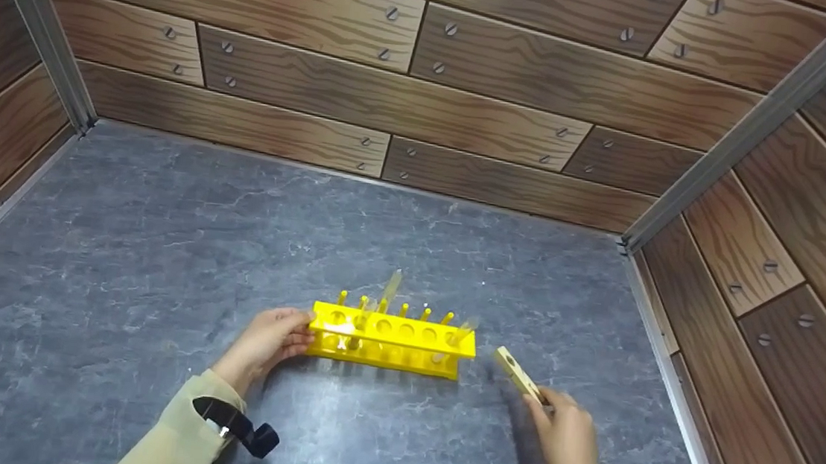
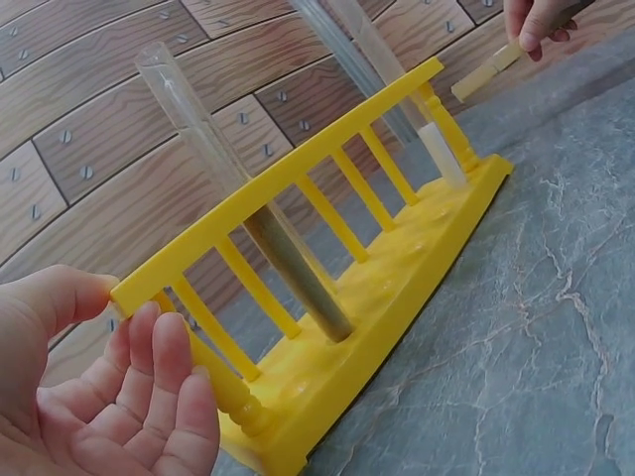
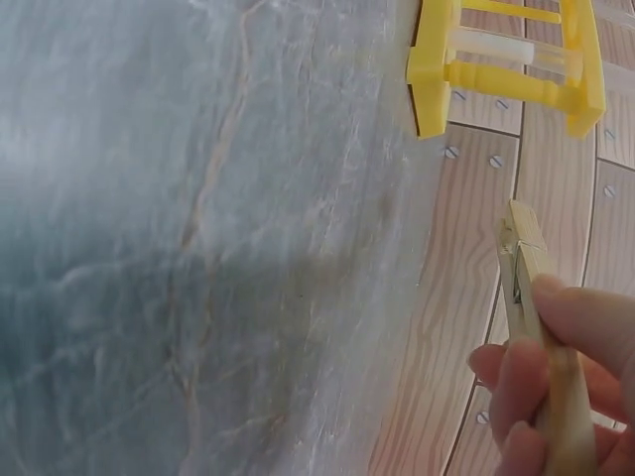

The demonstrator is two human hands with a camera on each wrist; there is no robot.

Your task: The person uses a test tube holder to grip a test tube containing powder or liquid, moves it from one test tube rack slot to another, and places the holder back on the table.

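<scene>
A yellow test tube rack [image 1: 403,342] stands on the grey marbled surface. My left hand [image 1: 272,343] pinches the left end of its upper shelf between thumb and fingers. One test tube with brownish contents [image 2: 298,273] stands in a hole towards that end. Another, with whitish contents [image 2: 442,154], is in the rightmost hole. A third, clear tube [image 1: 392,287] sits at the back by the row of pegs. Right of the rack, my right hand [image 1: 567,436] holds a wooden test tube holder [image 1: 516,372], its tip pointing towards the rack and apart from it.
Wood-plank-patterned walls [image 1: 394,111] with grey metal corner strips [image 1: 736,126] enclose the surface at the back and both sides. A black strap device [image 1: 235,426] sits on the left wrist. The grey surface [image 1: 197,220] extends around the rack.
</scene>
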